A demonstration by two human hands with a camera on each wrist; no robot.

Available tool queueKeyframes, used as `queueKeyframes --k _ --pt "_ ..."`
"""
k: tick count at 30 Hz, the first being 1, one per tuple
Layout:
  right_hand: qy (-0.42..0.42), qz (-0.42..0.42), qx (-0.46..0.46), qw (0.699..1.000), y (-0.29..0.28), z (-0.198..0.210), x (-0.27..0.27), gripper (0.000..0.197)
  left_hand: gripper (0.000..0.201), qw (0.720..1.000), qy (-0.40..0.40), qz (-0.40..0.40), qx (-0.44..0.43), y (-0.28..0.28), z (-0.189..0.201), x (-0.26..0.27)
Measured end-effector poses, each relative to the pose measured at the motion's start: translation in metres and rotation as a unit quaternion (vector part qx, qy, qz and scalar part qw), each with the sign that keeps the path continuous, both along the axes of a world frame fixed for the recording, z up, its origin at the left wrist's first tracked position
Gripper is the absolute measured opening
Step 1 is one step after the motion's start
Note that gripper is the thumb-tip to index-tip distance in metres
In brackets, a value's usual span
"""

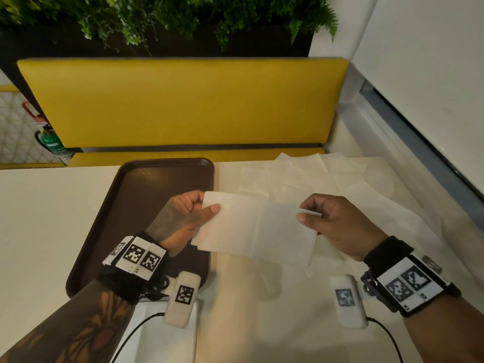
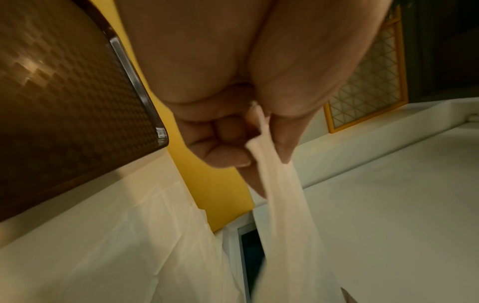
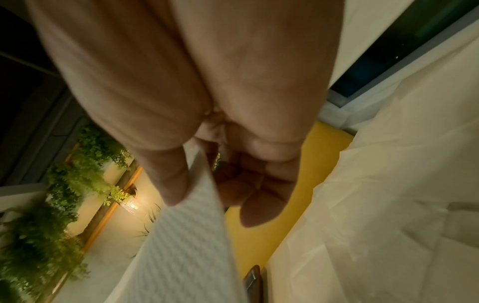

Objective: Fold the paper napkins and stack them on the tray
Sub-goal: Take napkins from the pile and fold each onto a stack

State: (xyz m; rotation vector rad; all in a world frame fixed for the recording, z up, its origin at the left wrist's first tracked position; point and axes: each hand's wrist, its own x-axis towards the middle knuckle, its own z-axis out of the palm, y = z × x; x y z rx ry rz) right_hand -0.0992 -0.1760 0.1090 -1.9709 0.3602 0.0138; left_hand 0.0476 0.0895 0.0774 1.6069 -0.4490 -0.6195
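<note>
Folding step: left hand point(image 1: 192, 214) and right hand point(image 1: 331, 222) each pinch an end of one napkin point(image 1: 258, 229). Next, judged: bring grips together; tray point(image 1: 167, 174) lies beneath the left grip.

One tray point(image 1: 131, 213), two hands point(image 1: 192, 213).

Open tabletop left, clutter right.
Bare table point(image 1: 47, 218) left of brown tray point(image 1: 146, 179); loose napkins point(image 1: 314, 176) spread far right; yellow bench back point(image 1: 183, 103) blocking beyond.
</note>
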Motion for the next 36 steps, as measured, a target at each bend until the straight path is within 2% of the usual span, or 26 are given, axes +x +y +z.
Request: queueKeyframes --k 2,5,10,13,16,20,23,28,33,36 --pt "0.018 0.012 0.017 1.000 0.002 -0.003 0.001 0.012 0.067 1.000 -0.002 0.009 0.003 0.003 -0.001 0.000" --pt "0.015 0.004 -0.021 1.000 0.008 -0.006 0.005 0.013 0.032 0.999 -0.003 0.036 0.023 0.008 0.000 -0.001" --pt "0.009 0.006 -0.039 0.999 0.025 -0.013 0.010 0.011 0.010 0.994 -0.031 0.050 0.088 0.030 0.002 -0.008" --pt "0.042 0.043 -0.031 0.998 0.045 -0.019 0.011 0.015 0.014 0.985 -0.060 0.058 0.150 0.054 0.004 -0.015" --pt "0.091 0.095 -0.010 0.991 0.075 -0.030 0.013 0.013 0.018 0.975 -0.039 0.089 0.198 0.090 -0.002 -0.020" --pt "0.142 0.169 -0.034 0.975 0.123 -0.054 0.021 0.013 0.042 0.949 -0.023 0.112 0.293 0.145 -0.022 -0.031" --pt "0.175 0.204 -0.048 0.962 0.156 -0.077 0.023 0.014 0.038 0.929 -0.013 0.112 0.352 0.179 -0.041 -0.045" --pt "0.223 0.222 -0.062 0.947 0.190 -0.113 0.023 0.023 0.030 0.891 -0.070 0.110 0.435 0.206 -0.073 -0.061" --pt "0.242 0.222 -0.079 0.941 0.204 -0.133 0.020 0.024 0.017 0.878 -0.080 0.130 0.454 0.217 -0.088 -0.064" --pt "0.246 0.208 -0.088 0.943 0.208 -0.138 0.020 0.025 0.020 0.870 -0.083 0.150 0.463 0.218 -0.091 -0.068"
